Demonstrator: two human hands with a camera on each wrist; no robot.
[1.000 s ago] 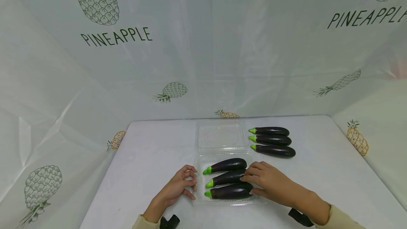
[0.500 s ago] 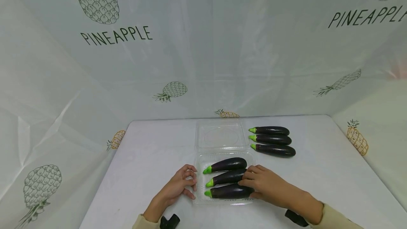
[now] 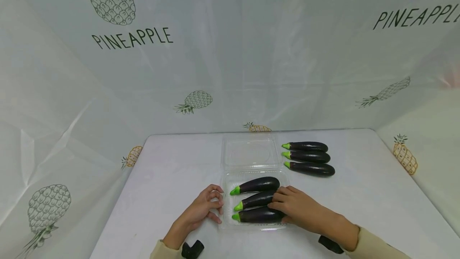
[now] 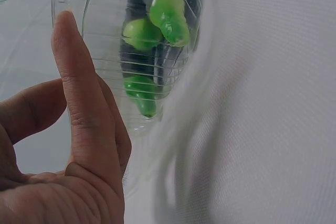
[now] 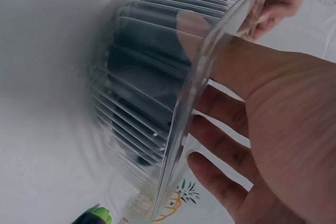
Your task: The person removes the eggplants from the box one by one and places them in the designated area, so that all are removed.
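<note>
Three dark eggplants lie side by side in the base of a clear plastic clamshell box point(image 3: 224, 225): a back one point(image 3: 259, 185), a middle one point(image 3: 256, 199) and a front one point(image 3: 259, 214). Their green stem ends point left. My right hand point(image 3: 300, 207) reaches over the box's right rim and grips the front eggplant by its blunt end, which it partly hides. In the right wrist view, the thumb point(image 5: 191, 32) shows through the clear wall against the dark skin. My left hand point(image 3: 202, 208) rests relaxed fingers against the left rim, the index finger point(image 4: 76, 77) nearly straight.
Behind the base lies the box's open lid point(image 3: 249, 153), hinged to it. Three more eggplants point(image 3: 310, 169) lie in a row on the white table point(image 3: 179, 163), right of the lid. A pineapple-print sheet point(image 3: 230, 59) hangs around the table.
My right hand has shifted slightly left over the eggplants' blunt ends. My left hand stays at the box's left rim, and the eggplants keep nearly the same places.
</note>
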